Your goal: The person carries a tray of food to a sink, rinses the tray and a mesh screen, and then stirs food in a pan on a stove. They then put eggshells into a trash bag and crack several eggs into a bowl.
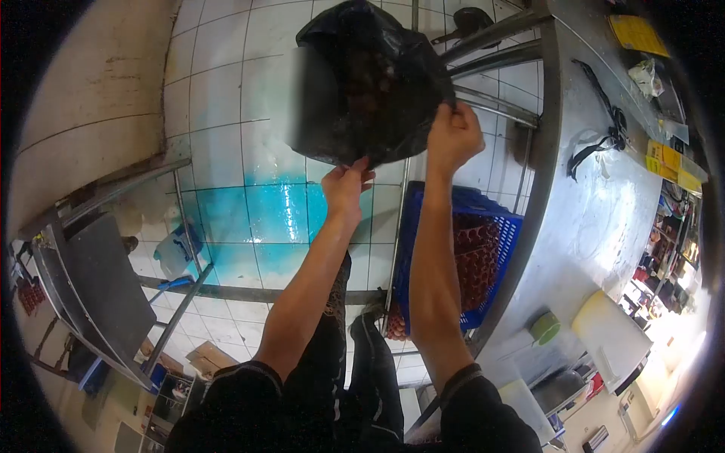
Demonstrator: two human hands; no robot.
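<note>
A black plastic bag (pixel 423 68) hangs in front of me with its mouth spread toward the camera. Dark brownish bits show inside, too dim to name. My left hand (pixel 347 187) pinches the bag's near rim. At the rim's right side, my right hand (pixel 456 137) is closed on the plastic. Both arms reach forward over a white tiled floor (pixel 215 87), part of which is wet with bright blue liquid (pixel 279 211). Below my right forearm stands a blue plastic crate (pixel 495 283) holding reddish-brown netted or patterned contents.
A steel table (pixel 604 219) runs along the right, bearing a black strap (pixel 615 132), a green cup (pixel 545 328) and a white cutting board (pixel 612 336). Metal-legged furniture with a dark panel (pixel 109 283) stands left. A blue-and-white container (pixel 177 249) sits on the floor beside it.
</note>
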